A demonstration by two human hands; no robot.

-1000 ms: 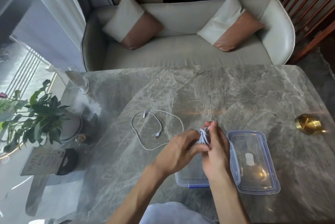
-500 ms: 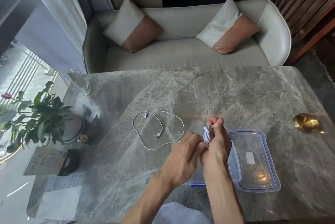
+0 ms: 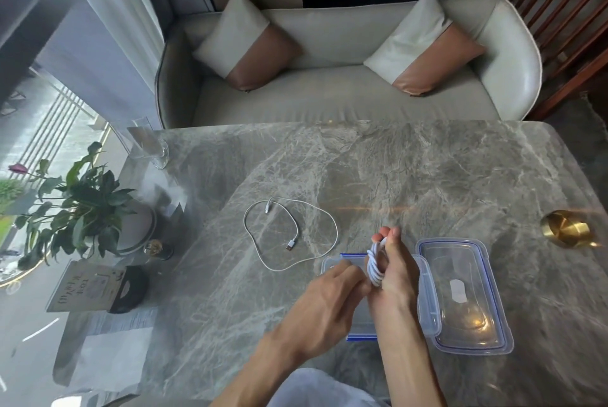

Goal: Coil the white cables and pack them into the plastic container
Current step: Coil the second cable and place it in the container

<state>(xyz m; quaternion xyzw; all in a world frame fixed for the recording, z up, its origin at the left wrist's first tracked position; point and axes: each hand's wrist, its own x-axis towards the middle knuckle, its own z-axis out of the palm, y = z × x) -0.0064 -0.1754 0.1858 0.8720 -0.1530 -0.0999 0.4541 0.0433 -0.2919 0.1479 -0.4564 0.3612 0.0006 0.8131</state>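
We find the clear plastic container (image 3: 332, 266) open on the near side of the counter (image 3: 427, 176), its inside mostly hidden by the hands over it, so we cannot tell what it holds; its lid (image 3: 493, 275) lies flat just right of it, against its right edge. The right hand (image 3: 394, 275) curls round a coiled white cable (image 3: 375, 266) above the container, and the left hand (image 3: 329, 304) pinches that coil's near end. A second white cable (image 3: 290, 245) lies loose on the counter, left of the container and farther off, with a gold cup (image 3: 566, 229) far right and a potted plant (image 3: 82, 206) far left.
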